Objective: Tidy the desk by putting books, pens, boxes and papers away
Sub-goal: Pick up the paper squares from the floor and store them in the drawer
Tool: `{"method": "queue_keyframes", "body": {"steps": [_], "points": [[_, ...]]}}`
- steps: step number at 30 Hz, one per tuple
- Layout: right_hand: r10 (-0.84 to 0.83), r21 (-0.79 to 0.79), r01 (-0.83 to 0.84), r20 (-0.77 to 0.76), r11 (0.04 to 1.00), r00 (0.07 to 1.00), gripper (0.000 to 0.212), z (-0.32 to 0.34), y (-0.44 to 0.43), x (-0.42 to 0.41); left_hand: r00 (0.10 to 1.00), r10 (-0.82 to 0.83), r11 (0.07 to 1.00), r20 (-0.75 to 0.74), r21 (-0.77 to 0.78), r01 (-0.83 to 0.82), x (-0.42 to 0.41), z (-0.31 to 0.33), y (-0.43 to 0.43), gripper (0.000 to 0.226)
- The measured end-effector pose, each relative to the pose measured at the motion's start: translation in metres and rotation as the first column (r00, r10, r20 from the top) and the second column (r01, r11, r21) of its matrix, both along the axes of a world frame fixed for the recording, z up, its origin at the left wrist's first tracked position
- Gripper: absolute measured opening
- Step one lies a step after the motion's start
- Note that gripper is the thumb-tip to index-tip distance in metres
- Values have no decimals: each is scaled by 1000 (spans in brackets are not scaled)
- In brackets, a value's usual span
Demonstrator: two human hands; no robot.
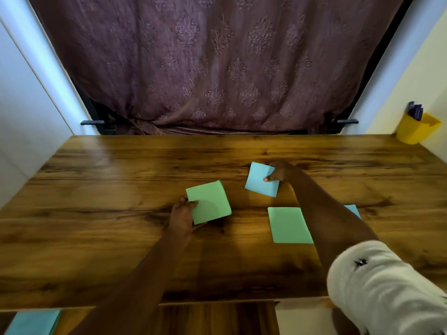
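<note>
desk [121, 177]: two green papers [208, 204] [289, 224], two blue papers [262, 180] [353, 210]

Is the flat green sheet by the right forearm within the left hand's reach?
Probably yes: only bare desk separates the flat green sheet from the left hand, which already grips a second green sheet.

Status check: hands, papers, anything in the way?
Left hand grips green paper. Right hand pinches blue paper. Second green paper flat on desk; second blue paper partly hidden by right forearm. Nothing blocking.
</note>
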State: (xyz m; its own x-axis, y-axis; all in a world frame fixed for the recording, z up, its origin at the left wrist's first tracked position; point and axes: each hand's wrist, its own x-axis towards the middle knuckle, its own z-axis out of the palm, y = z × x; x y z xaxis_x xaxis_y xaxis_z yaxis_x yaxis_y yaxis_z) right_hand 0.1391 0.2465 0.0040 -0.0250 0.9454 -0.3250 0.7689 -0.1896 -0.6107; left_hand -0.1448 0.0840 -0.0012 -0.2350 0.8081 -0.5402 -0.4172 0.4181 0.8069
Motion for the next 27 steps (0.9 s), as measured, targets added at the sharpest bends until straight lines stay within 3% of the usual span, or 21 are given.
{"method": "queue_keyframes", "body": {"steps": [4,8,11,19,25,27], "points": [[34,94,-11,-238,995,971,28,54,-62,-18,1000,6,1000,8,21,-6,-10,3,-13,31],[201,69,-190,-426,979,882,27,93,-129,-39,1000,-13,999,18,34,13,-18,8,-32,32],[265,61,-261,-357,964,896,24,99,-162,-77,999,-45,997,21,65,43,-22,16,-49,29],[83,231,2,-357,973,931,23,103,-212,-152,983,-174,972,52,169,163,-45,51,-96,23],[124,376,-33,-219,926,968,31,111,-241,-188,977,-211,961,20,187,204,-72,68,-114,39],[110,398,-26,-191,917,975,34,114,-247,-196,971,-240,949,9,213,232,-78,74,-118,34]]}}
